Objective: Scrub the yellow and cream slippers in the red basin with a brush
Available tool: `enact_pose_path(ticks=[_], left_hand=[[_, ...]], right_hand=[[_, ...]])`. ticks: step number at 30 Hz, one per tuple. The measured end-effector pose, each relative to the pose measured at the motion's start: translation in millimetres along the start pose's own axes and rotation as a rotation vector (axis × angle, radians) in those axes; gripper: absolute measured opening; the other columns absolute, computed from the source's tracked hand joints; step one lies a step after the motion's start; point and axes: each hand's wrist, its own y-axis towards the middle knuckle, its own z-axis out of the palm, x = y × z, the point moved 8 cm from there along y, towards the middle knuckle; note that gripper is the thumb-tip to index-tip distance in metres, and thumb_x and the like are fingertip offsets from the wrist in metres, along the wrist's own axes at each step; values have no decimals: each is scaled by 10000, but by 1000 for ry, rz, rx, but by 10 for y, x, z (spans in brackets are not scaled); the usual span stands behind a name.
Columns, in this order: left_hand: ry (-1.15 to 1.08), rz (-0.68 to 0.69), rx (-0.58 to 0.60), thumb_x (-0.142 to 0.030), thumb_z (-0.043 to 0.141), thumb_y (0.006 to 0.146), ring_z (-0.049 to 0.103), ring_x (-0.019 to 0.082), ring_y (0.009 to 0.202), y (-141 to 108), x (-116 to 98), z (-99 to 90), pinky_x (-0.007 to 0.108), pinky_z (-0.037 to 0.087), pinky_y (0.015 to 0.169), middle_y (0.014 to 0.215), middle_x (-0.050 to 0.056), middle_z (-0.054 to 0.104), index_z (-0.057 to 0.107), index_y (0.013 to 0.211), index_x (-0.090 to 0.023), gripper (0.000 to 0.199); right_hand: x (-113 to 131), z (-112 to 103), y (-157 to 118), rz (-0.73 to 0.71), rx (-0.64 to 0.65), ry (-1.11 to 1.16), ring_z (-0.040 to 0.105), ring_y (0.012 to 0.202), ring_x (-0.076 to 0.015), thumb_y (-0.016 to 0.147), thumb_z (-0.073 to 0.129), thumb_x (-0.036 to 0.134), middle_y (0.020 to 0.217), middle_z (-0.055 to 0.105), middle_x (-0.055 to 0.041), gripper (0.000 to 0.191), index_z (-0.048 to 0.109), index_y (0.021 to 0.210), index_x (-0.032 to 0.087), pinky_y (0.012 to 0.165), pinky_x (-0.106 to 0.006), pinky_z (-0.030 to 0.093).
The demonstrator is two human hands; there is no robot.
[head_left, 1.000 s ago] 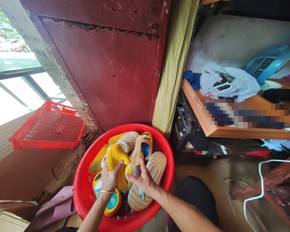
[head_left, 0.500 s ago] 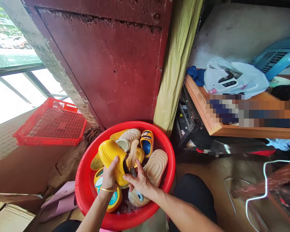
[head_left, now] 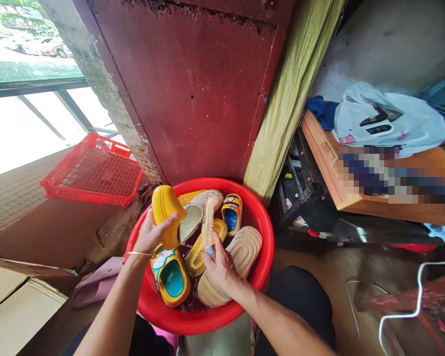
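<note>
A plain yellow clog [head_left: 165, 212] is gripped in my left hand [head_left: 153, 232], raised over the left side of a red basin [head_left: 261, 277]. My right hand [head_left: 221, 267] is closed around the grey-blue handle of a scrub brush [head_left: 208, 222], whose pale bristles point up toward the back of the basin. Dark water and several shoes fill the basin. Below my left hand lies a yellow slipper with a teal inside [head_left: 172, 279]. A beige sole [head_left: 246, 249] faces up beside my right hand. Farther back is a small yellow slipper with a blue inside [head_left: 232, 217].
A red plastic crate [head_left: 96, 168] stands at the left, above pink slippers [head_left: 98, 282] and cardboard [head_left: 29, 316]. A maroon door [head_left: 200, 99] rises behind the basin. On the right, a wooden table [head_left: 356, 198] carries a white plastic bag [head_left: 389, 118].
My left hand has lifted the yellow clog up and left, away from the brush. The brush in my right hand now stands apart from the clog. The view has shifted slightly left.
</note>
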Motion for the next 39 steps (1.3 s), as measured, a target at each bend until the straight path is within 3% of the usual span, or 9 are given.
enact_pose_path(ticks=[4, 7, 10, 13, 17, 20, 24, 31, 39], left_hand=[[330, -157, -58, -530, 762, 708, 723, 245, 789, 178, 344, -359, 315, 582, 674, 910, 68, 753, 672, 1172, -142, 612], [449, -82, -235, -421, 646, 806, 722, 287, 1040, 197, 477, -513, 388, 592, 845, 1270, 175, 694, 430, 1479, -123, 767], [674, 109, -288, -329, 566, 841, 577, 328, 1318, 92, 402, -520, 481, 475, 1077, 1466, 223, 560, 423, 1474, -107, 685], [961, 212, -27, -382, 496, 907, 650, 310, 1221, -132, 400, -356, 468, 482, 1066, 1299, 182, 689, 540, 1350, -138, 508], [1392, 19, 378, -437, 623, 847, 653, 356, 1232, -552, 752, -221, 480, 490, 1052, 1313, 199, 693, 590, 1321, -140, 561], [1600, -112, 470, -212, 641, 785, 586, 342, 1332, -709, 936, -194, 456, 473, 1078, 1466, 200, 592, 559, 1392, -155, 615], [1589, -90, 451, -22, 421, 821, 648, 230, 1270, -640, 861, -190, 361, 475, 1070, 1385, 136, 677, 613, 1326, -192, 566], [1165, 132, 434, -309, 444, 901, 717, 269, 1142, -642, 356, -225, 380, 534, 997, 1245, 49, 764, 652, 1221, -289, 382], [913, 411, 265, -355, 431, 946, 600, 288, 1312, -661, 281, 514, 401, 476, 1087, 1435, 117, 628, 576, 1362, -238, 456]], right_hand=[[-74, 89, -79, -3, 92, -87, 694, 1117, -260, 900, 557, 214, 1404, 629, -154, 733, 307, 1587, 164, 945, -363, 566], [-142, 138, -69, 33, 144, -128, 714, 1069, -250, 908, 539, 213, 1341, 674, -142, 741, 274, 1598, 164, 907, -349, 578], [-221, 126, -8, 53, 162, -152, 705, 1100, -252, 937, 513, 242, 1326, 679, -157, 720, 258, 1603, 141, 913, -353, 577], [-329, 64, 38, 63, 140, -202, 698, 1124, -267, 979, 474, 284, 1309, 687, -173, 660, 291, 1595, 137, 936, -379, 570], [-393, 62, 48, 27, 148, -257, 699, 1119, -277, 991, 444, 272, 1291, 697, -181, 614, 341, 1582, 138, 938, -386, 564], [-442, 106, 77, 101, 201, -283, 700, 1116, -269, 971, 480, 242, 1246, 721, -166, 636, 339, 1584, 147, 948, -371, 544], [-495, 113, 146, 234, 250, -264, 707, 1084, -258, 950, 523, 221, 1154, 753, -148, 657, 348, 1580, 156, 928, -342, 530], [-527, 31, 190, 264, 196, -205, 728, 992, -227, 974, 520, 260, 1202, 730, -118, 620, 365, 1573, 209, 847, -314, 558], [-356, -319, 212, -87, -91, -304, 618, 1262, -255, 983, 463, 196, 1422, 612, -161, 417, 599, 1376, 164, 1047, -386, 505]])
